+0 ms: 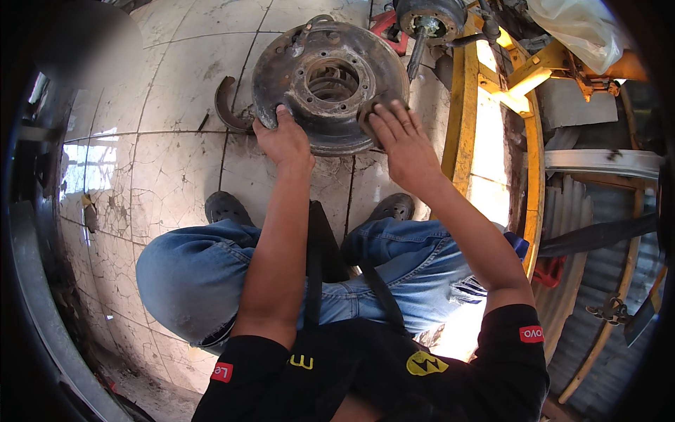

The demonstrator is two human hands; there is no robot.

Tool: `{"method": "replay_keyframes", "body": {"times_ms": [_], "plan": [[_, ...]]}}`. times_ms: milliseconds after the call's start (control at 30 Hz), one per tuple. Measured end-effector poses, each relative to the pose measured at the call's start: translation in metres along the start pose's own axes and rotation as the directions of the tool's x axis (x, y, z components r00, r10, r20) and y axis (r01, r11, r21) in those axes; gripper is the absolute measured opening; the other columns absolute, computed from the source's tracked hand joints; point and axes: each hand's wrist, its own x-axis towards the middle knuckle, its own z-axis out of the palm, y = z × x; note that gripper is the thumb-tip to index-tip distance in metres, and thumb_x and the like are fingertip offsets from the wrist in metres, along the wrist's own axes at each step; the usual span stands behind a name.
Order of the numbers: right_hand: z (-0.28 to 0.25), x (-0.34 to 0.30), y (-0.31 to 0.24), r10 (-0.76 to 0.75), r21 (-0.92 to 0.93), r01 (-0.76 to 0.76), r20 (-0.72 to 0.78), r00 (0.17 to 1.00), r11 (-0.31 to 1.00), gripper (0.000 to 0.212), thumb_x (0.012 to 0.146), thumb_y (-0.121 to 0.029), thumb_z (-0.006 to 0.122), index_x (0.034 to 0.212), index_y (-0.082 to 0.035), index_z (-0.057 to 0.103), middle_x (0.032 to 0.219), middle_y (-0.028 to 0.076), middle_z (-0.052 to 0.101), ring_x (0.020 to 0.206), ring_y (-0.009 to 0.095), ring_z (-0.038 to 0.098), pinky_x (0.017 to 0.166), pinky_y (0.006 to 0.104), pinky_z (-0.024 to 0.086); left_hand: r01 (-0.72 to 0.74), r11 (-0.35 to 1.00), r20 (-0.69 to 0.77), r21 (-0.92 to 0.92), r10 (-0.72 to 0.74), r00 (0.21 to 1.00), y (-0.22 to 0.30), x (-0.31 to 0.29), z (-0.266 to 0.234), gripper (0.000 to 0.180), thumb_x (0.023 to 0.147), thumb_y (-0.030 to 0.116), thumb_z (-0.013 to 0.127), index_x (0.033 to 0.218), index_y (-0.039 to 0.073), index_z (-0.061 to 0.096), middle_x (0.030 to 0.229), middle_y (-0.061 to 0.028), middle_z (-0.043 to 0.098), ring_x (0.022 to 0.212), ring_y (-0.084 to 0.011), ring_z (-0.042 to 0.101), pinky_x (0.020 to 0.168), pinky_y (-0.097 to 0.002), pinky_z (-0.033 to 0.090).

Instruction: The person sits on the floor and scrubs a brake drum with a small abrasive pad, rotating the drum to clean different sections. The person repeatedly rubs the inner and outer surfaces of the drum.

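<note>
A large, worn, round metal brake drum (329,133) lies on the tiled floor in front of me, its hub opening and bolt holes facing up. My left hand (285,141) grips its near-left edge, thumb on top and the other fingers mostly hidden. On the near-right part, my right hand (404,141) presses a dark brown flat piece (367,121) against the metal with outstretched fingers. That piece looks like sandpaper, though most of it is under the hand. Left of the drum, a curved brake shoe (226,105) rests on the tiles.
A yellow metal frame (460,112) stands close on the right. Beyond the drum are another drum with a shaft (429,21) and a red stand (387,29). My dark shoes (228,209) are on the near floor. Clear plastic sheeting (576,28) hangs at the upper right.
</note>
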Motion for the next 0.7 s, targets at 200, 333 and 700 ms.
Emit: {"method": "replay_keyframes", "body": {"times_ms": [200, 333, 700], "plan": [[0.005, -0.003, -0.016, -0.171, 0.007, 0.170, 0.010, 0.985, 0.985, 0.064, 0.085, -0.005, 0.051, 0.147, -0.004, 0.037, 0.156, 0.015, 0.034, 0.146, 0.033, 0.027, 0.121, 0.0466, 0.018, 0.048, 0.993, 0.031, -0.112, -0.045, 0.998, -0.005, 0.006, -0.004, 0.033, 0.098, 0.011, 0.057, 0.127, -0.001, 0.049, 0.115, -0.0126, 0.062, 0.099, -0.0224, 0.061, 0.085, -0.0365, 0.050], [-0.001, 0.000, -0.009, 0.128, -0.170, -0.122, 0.029, 0.991, 0.978, 0.065, 0.085, -0.005, 0.048, 0.149, -0.002, 0.035, 0.156, 0.014, 0.033, 0.147, 0.031, 0.027, 0.121, 0.0476, 0.018, 0.009, 0.999, 0.000, -0.032, -0.009, 1.000, -0.002, -0.002, -0.001, 0.033, 0.098, 0.011, 0.057, 0.128, -0.001, 0.049, 0.115, -0.0127, 0.062, 0.100, -0.0228, 0.062, 0.086, -0.0360, 0.050], [0.009, -0.014, -0.037, -0.046, 0.166, 0.056, -0.060, 0.997, 0.985, 0.062, 0.087, -0.005, 0.048, 0.148, -0.002, 0.034, 0.158, 0.014, 0.029, 0.149, 0.033, 0.022, 0.121, 0.0484, 0.017, 0.051, 0.982, 0.008, -0.184, -0.050, 0.999, -0.011, 0.003, -0.001, 0.040, 0.099, 0.013, 0.055, 0.134, -0.001, 0.042, 0.123, -0.0158, 0.058, 0.105, -0.0265, 0.062, 0.087, -0.0381, 0.053]]}}
